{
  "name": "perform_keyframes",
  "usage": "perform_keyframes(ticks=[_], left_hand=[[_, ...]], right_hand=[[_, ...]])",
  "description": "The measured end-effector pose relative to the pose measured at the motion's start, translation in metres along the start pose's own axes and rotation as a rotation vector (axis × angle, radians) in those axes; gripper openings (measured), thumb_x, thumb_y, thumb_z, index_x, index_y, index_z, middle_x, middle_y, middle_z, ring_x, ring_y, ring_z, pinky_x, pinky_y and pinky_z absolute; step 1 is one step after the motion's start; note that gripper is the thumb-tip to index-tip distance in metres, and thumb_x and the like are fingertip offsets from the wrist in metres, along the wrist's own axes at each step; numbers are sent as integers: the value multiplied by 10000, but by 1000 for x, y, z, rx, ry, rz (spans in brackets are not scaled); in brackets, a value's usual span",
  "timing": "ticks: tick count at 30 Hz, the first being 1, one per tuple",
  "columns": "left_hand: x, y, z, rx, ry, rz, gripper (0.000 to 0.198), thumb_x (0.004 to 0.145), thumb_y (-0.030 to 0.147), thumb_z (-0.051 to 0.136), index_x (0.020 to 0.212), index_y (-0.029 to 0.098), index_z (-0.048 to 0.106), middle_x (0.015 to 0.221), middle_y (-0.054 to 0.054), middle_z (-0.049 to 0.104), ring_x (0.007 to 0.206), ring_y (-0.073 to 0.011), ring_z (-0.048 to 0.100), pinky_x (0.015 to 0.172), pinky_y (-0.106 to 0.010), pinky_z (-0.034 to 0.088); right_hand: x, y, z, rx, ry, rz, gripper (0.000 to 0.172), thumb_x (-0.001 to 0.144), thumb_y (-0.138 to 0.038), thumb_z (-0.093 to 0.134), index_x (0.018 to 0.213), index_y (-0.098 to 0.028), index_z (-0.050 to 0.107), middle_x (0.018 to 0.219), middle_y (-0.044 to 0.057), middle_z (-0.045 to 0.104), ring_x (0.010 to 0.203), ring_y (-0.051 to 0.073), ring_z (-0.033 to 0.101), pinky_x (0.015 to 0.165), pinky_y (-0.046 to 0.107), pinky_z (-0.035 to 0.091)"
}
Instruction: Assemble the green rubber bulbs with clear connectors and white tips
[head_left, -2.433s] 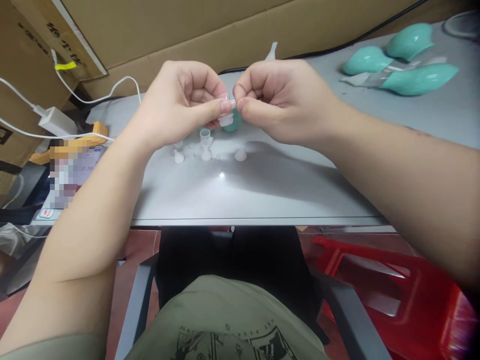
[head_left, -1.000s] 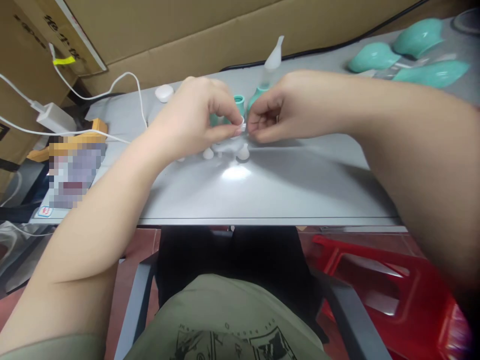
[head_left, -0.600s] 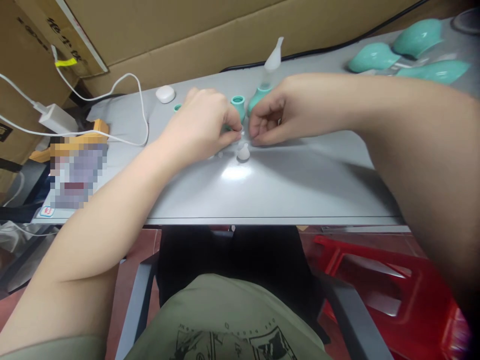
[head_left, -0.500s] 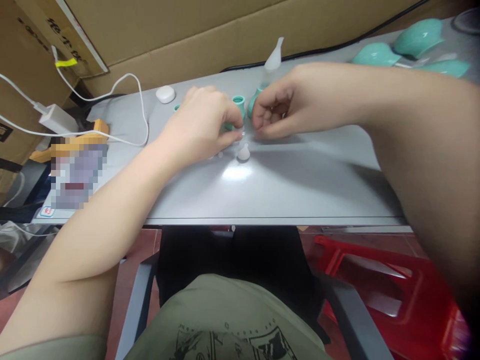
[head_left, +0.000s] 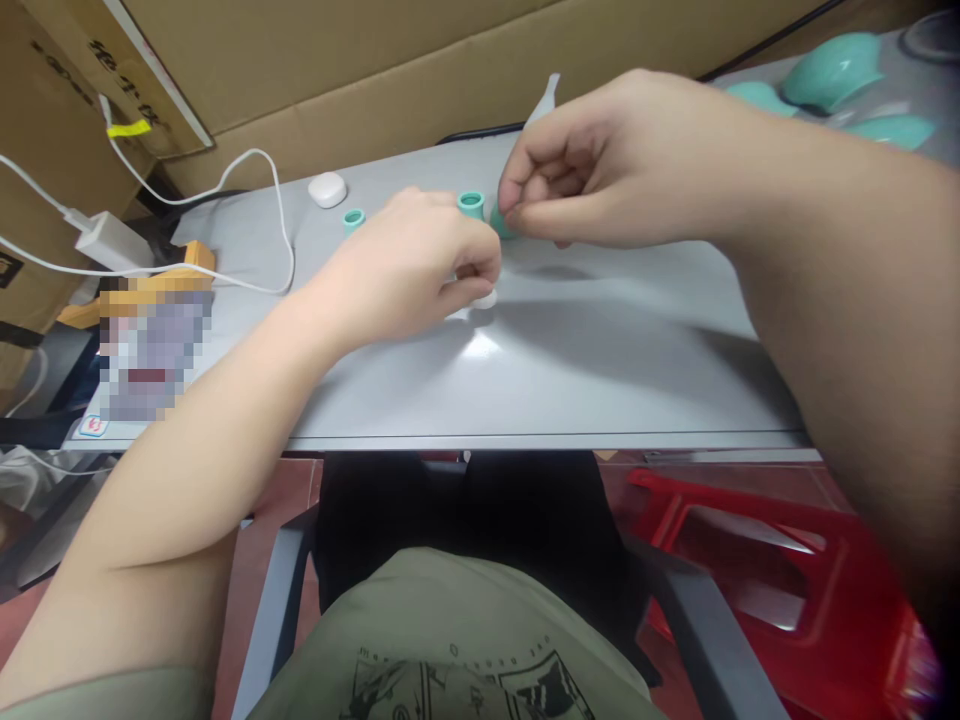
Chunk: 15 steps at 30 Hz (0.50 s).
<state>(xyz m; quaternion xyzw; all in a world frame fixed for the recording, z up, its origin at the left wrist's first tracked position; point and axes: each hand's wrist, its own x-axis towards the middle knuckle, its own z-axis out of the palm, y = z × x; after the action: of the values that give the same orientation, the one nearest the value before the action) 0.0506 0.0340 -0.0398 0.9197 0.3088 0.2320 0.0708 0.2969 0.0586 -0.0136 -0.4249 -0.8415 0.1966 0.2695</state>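
My left hand point(head_left: 420, 262) is low over the table, thumb and forefinger closed on a small white cone-shaped piece point(head_left: 486, 299) whose base rim shows below the fingertips. My right hand point(head_left: 581, 180) hovers to the right with its fingers curled together against the thumb; what they pinch, if anything, is hidden. Just behind its fingertips is a teal rounded piece point(head_left: 501, 222), mostly covered. Between the hands stands a teal ring-mouthed piece point(head_left: 471, 206), and another teal ring piece point(head_left: 354, 219) is left of my left hand. A white pointed funnel-like tip point(head_left: 546, 100) rises behind my right hand.
Several glossy teal shells point(head_left: 832, 72) lie at the back right. A round white case point(head_left: 327, 189) sits at the back left, near a white cable and charger point(head_left: 116, 240) and a yellow stand point(head_left: 199, 256). Cardboard point(head_left: 337, 70) backs the table; a red stool point(head_left: 840, 590) is below right.
My left hand has moved slightly right and down, closing over the small white cone. My right hand has lifted up and away from the left hand.
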Motion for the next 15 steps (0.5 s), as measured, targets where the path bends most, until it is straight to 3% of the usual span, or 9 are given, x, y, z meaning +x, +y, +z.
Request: perform_keyframes(ticks=[3, 5, 7, 9, 12, 15], left_hand=[[-2, 12, -1, -127, 156, -82, 112, 1044, 360, 809, 984, 280, 861, 817, -35, 736, 991, -322, 772, 952, -446, 555], [-3, 23, -3, -143, 217, -89, 166, 1090, 420, 775, 1118, 290, 876, 888, -46, 772, 1098, -339, 790, 976, -443, 580], [-2, 32, -5, -135, 230, -74, 205, 1094, 447, 770, 1185, 300, 880, 929, -53, 799, 1139, -347, 797, 972, -445, 592], [0, 38, -9, -126, 230, -71, 231, 1090, 467, 771, 1216, 309, 882, 945, -56, 815, 1145, -352, 802, 963, -449, 597], [4, 43, -15, -112, 234, -71, 259, 1082, 492, 774, 1242, 322, 886, 943, -57, 825, 1141, -357, 807, 949, -457, 597], [5, 44, -19, -103, 243, -66, 281, 1075, 517, 776, 1257, 335, 890, 931, -55, 830, 1134, -360, 808, 935, -465, 592]], right_hand=[[-5, -6, -5, 179, 2, 70, 252, 982, 0, 757, 889, -226, 823, 645, -59, 715, 513, 39, 596, 518, 247, 418], [-7, -7, -6, 374, 1, 82, 146, 1044, -168, 789, 941, -244, 860, 733, -24, 783, 547, 58, 670, 520, 235, 490], [-7, -6, -2, 547, -1, 47, 100, 1029, -347, 859, 1023, -261, 909, 881, 5, 858, 657, 102, 777, 576, 229, 604], [-6, -4, 6, 671, 26, 23, 201, 943, -442, 959, 1036, -266, 933, 961, 26, 883, 770, 148, 843, 655, 234, 695], [-3, -4, 23, 781, 149, 48, 276, 805, -411, 1101, 945, -244, 931, 880, 40, 858, 788, 154, 840, 702, 212, 723], [-2, -10, 34, 842, 240, 49, 219, 826, -304, 1101, 919, -221, 922, 862, 33, 851, 782, 133, 805, 751, 222, 733]])
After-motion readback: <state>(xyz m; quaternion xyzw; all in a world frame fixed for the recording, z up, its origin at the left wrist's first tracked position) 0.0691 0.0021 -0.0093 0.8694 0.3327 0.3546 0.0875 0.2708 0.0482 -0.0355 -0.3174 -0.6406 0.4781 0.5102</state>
